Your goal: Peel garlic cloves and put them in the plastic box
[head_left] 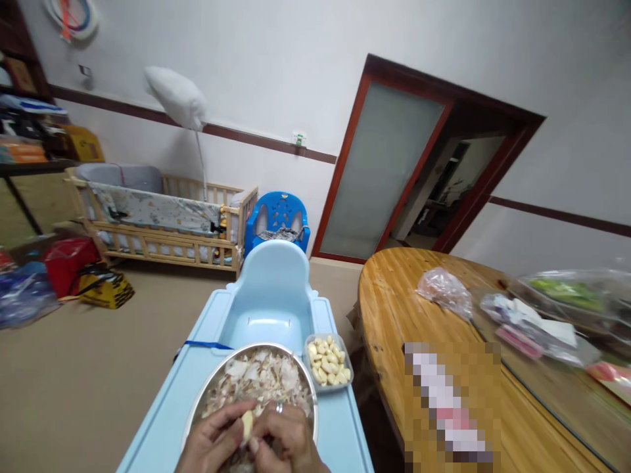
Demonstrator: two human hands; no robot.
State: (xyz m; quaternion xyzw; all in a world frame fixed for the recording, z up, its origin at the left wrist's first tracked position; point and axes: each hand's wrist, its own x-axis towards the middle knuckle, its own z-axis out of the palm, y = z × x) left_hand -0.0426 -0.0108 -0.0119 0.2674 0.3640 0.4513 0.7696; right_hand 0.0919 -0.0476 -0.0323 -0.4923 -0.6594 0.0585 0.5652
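A pale garlic clove (247, 422) is pinched in the fingers of my left hand (214, 439), above a round metal bowl (191, 412). My right hand (288, 435), with a ring on one finger, is closed at the clove's lower end, thumb and fingertip against it. Papery garlic skins (261, 374) fill the bowl beneath both hands. Just right of the bowl, a clear plastic container (351, 378) holds many peeled cloves (327, 360). Bowl and container both rest on the light-blue tray of a child's chair (162, 401).
To the right stands a wooden table (389, 309) bearing a plastic bag (445, 291), wrapped food and a blurred-out patch. Beyond the tray are a blue chair (277, 213) and a wooden crib (162, 246). Bags (106, 287) lie on the floor at left.
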